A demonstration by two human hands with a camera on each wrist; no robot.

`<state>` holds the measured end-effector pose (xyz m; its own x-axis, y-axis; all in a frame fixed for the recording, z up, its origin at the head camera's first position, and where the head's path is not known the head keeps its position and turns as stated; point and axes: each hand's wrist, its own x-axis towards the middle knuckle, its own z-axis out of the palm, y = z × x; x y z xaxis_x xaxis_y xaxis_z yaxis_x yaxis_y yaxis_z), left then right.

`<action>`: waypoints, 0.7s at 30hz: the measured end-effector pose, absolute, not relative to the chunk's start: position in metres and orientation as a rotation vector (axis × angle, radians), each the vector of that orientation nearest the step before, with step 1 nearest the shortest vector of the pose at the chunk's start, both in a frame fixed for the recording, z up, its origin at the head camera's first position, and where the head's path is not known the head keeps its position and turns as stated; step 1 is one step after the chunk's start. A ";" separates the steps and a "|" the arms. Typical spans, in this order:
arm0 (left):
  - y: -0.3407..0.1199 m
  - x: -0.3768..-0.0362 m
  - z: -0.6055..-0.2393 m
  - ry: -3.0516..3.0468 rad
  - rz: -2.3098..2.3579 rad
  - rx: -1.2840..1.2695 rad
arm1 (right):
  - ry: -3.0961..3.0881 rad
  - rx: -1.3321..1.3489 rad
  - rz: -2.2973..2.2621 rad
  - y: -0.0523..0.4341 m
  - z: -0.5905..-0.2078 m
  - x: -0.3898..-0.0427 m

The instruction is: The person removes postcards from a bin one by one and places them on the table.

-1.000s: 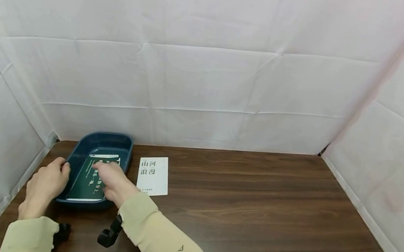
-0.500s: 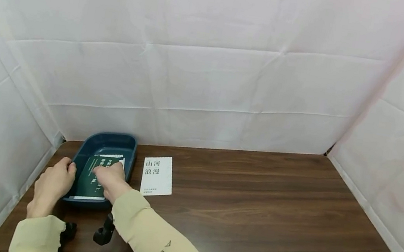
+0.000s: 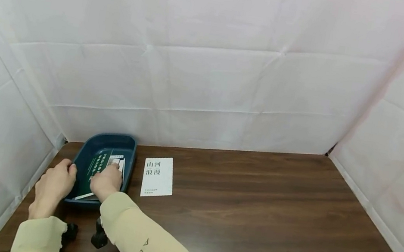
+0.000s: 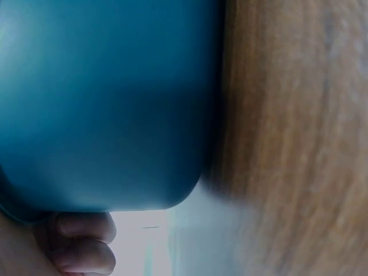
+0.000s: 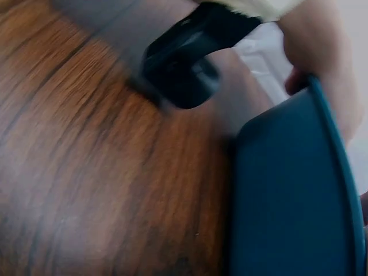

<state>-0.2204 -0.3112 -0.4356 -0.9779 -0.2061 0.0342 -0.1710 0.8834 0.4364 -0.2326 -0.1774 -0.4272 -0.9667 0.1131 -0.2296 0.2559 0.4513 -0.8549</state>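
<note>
Your grip on the left is firm: your left hand (image 3: 54, 182) holds the near left part of the rim of the blue tray (image 3: 106, 138). Your right hand (image 3: 106, 182) is inside the tray, over the cards, but its fingertips are hidden, so you can't tell from here whether it pinches anything.

Just beside that hand lies the dark green card (image 3: 96, 164), flat-looking stock with pale lettering and a white lower edge set askew to the tray's near wall. A paler card (image 3: 121, 162) shows past your fingers, toward the right wall. The step in hand looks like sorting the cards inside the tray while you steady it; the next move likely calls for a light fingertip touch, since thin stock slides easily on its neighbours.

Smooth, matte and round-cornered, the tray sits on a brown wood-grain table (image 3: 253, 203). To its right, apart from it, a white printed card (image 3: 158, 177) lies flat. Creased white sheeting (image 3: 209, 79) rises behind the table and at both sides.
</note>
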 end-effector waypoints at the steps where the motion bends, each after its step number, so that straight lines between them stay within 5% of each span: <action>1: -0.312 -0.221 -0.436 -2.967 -0.676 0.298 | 2.596 0.315 -1.510 -0.179 -0.428 -0.233; 21: -0.308 -0.221 -0.430 -2.945 -0.653 0.349 | 2.837 0.078 -1.467 -0.177 -0.426 -0.231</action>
<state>-0.2209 -0.3080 -0.4303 -0.9683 -0.2445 0.0521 -0.1995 0.8814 0.4281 -0.2310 -0.1768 -0.4264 -0.9974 0.0678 0.0246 0.0191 0.5775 -0.8161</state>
